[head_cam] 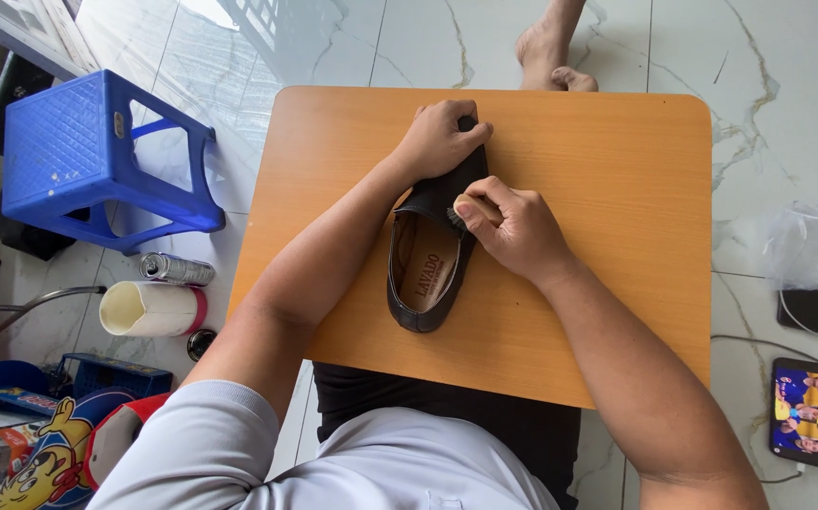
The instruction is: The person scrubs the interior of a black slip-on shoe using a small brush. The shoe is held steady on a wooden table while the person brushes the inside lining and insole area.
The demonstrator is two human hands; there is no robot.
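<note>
A black leather shoe (425, 283) lies on a small orange table (617, 208), its opening facing up and its tan insole showing. My left hand (439, 140) is clamped over the toe end at the far side. My right hand (513, 231) grips a small wooden brush (470, 210) and presses its dark bristles against the shoe's right side near the middle. Most of the brush is hidden inside my fingers.
A blue plastic stool (97, 156) stands on the marble floor to the left, with a metal can (175, 269) and a white cup (151, 309) lying near it. A phone (804, 412) with a lit screen lies at the right. A person's bare foot (549, 52) is beyond the table.
</note>
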